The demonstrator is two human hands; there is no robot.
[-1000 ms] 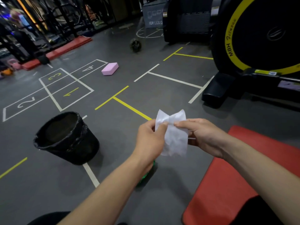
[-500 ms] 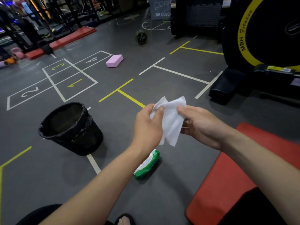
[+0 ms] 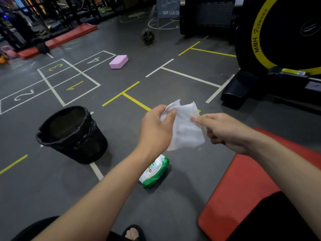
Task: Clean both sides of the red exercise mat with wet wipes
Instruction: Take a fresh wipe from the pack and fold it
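Fingers and thumb of the left hand are curled onto the upper left corner of a white wet wipe, which is pinched there. The wipe's right edge is pinched between the thumb and fingers of the right hand, so that the partly unfolded sheet is held in the air between both hands, its lower edge hanging loose.

Below the hands, a green and white pack of wipes is seen lying on the grey floor, just left of the red exercise mat. The mat is laid flat at the near right, and part of it is covered by a dark trouser leg and the right forearm.

To the left, a black bin lined with a black bag is stood on the floor, well apart from the pack. Farther off, a pink foam block is placed beside painted hopscotch squares. At the far right, a black machine with a yellow-ringed wheel is seen. A sandalled foot is visible at the near edge.
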